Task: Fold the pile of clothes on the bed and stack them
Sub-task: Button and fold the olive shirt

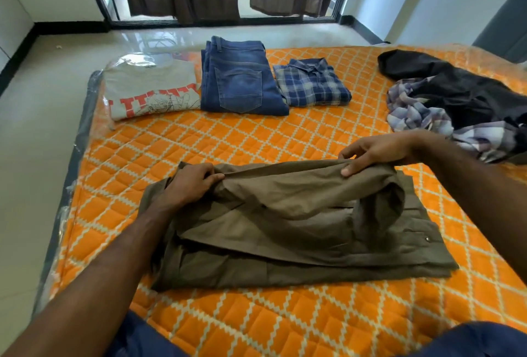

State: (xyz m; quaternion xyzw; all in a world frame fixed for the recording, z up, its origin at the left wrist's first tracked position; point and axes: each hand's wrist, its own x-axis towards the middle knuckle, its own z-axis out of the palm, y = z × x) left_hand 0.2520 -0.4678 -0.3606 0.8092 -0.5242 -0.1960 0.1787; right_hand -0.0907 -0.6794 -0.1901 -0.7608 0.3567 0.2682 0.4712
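Two hands pinch the top fold of the brown pants (285, 225) on the bed (256, 140). The left hand (191, 185) grips the left end. The right hand (376, 154) grips the right end.

the black garment (456, 91) and the pale checked shirt (422, 117) at the far right run off the right edge. the grey t-shirt (148, 85) has its print folded under, unreadable. both forearms leave the near edge.
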